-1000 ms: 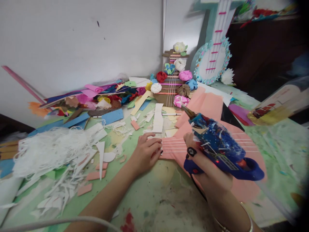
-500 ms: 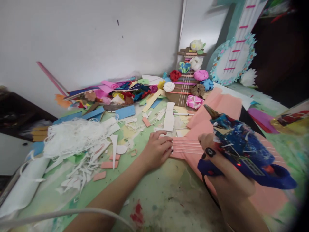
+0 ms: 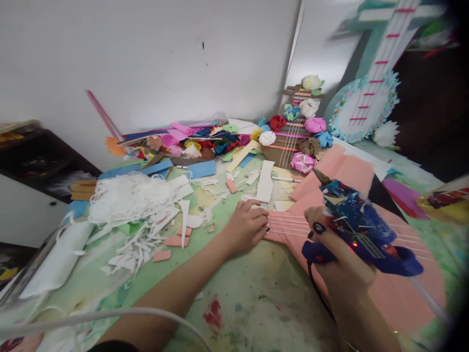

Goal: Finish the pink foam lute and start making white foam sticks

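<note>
My right hand [image 3: 339, 264] is wrapped round a blue glue gun [image 3: 361, 225] spattered with dried glue, its brown nozzle pointing up and to the left. The gun hovers over a pink paper guitar shape [image 3: 348, 171] with white strings [image 3: 293, 227] stretched across it. My left hand [image 3: 249, 227] rests with curled fingers pressing on the left end of the pink neck, where the strings end. Nothing I can make out is held in that hand.
A tangle of white string and paper scraps [image 3: 128, 200] lies at the left. Coloured paper strips [image 3: 176, 142] pile against the wall. A brown paper guitar with paper flowers [image 3: 293, 127] and a teal and white one [image 3: 366, 102] lean at the back. A white cable [image 3: 110, 315] crosses the front.
The view has swung left, so everything sits further right in the picture. My hands keep their places on the pink guitar, and the glue gun stays gripped.
</note>
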The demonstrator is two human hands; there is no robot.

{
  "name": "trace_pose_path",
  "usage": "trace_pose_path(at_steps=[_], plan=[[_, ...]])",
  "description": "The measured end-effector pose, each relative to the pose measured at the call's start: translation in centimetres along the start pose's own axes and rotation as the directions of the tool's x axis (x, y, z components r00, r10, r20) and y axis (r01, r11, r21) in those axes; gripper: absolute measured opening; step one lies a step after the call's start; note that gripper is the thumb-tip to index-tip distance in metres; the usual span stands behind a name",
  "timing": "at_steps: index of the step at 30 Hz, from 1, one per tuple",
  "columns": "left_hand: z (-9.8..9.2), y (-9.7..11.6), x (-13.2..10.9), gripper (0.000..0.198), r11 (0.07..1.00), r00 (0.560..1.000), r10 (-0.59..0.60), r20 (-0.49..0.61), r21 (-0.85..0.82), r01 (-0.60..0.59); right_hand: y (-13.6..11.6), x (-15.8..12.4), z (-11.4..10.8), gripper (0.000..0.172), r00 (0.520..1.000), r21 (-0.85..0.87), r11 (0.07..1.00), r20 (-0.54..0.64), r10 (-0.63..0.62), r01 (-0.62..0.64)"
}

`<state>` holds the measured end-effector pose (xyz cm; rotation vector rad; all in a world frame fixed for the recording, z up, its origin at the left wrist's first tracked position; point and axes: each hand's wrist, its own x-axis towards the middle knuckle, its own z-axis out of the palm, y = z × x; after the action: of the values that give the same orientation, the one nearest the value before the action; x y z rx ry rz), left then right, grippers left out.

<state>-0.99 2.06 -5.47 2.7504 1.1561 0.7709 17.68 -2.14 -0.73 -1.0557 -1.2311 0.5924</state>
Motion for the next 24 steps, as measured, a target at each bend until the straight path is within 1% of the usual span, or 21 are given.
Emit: trace_pose_path(at_steps=[1,4,5,8,10,14,16,19,20,22,24], plan=[[0.0,0.0,0.0,0.015,1.000,1.000,0.001,0.000,0.003,-0.001,0.1,-0.2,0.1,0.016,1.000,-0.005,1.000,-0.017,-0.016,0.016],[-0.1,0.1,0.0,0.017,1.000,1.000,0.007,-0.010,0.011,-0.007,0.5,-0.7,0.2,0.005,0.995,-0.011,0.999,-0.088,-0.054,0.053],[-0.1,0.1,0.0,0.017,1.000,1.000,0.009,-0.012,0.013,-0.009,0.7,-0.8,0.1,0.003,0.994,-0.026,0.997,-0.086,-0.074,0.072],[-0.1,0.2,0.0,0.018,1.000,1.000,0.011,-0.011,0.014,-0.011,0.8,-0.4,-0.3,0.001,0.989,-0.093,0.985,0.009,-0.145,0.146],[0.0,0.2,-0.1,0.016,1.000,1.000,0.002,-0.008,0.005,-0.002,0.5,-0.1,-0.2,0.003,0.984,-0.120,0.977,0.034,-0.173,0.176],[0.1,0.2,-0.2,0.012,0.999,0.999,-0.033,-0.016,-0.016,0.033,-0.1,-0.1,0.6,0.007,0.987,-0.049,0.988,-0.067,-0.147,0.144],[0.1,0.3,-0.3,0.013,0.999,0.999,-0.033,-0.030,-0.020,0.033,0.0,-0.1,0.7,0.007,0.987,-0.020,0.989,-0.061,-0.147,0.146],[0.1,0.4,-0.3,0.013,0.999,0.998,-0.027,-0.049,-0.030,0.026,0.3,0.0,0.4,0.007,0.981,-0.050,0.980,0.025,-0.190,0.191],[0.0,0.5,-0.3,0.013,0.999,0.998,-0.028,-0.051,-0.033,0.026,0.4,0.1,0.3,0.007,0.980,-0.056,0.978,0.035,-0.197,0.199],[0.1,0.5,-0.2,0.012,0.999,0.998,-0.027,-0.054,-0.035,0.026,0.1,0.1,0.4,0.006,0.986,-0.023,0.986,0.019,-0.165,0.166],[0.1,0.4,-0.2,0.012,0.999,0.998,-0.020,-0.064,-0.035,0.018,-0.3,-0.1,0.8,0.007,0.995,0.047,0.994,-0.024,-0.102,0.103]])
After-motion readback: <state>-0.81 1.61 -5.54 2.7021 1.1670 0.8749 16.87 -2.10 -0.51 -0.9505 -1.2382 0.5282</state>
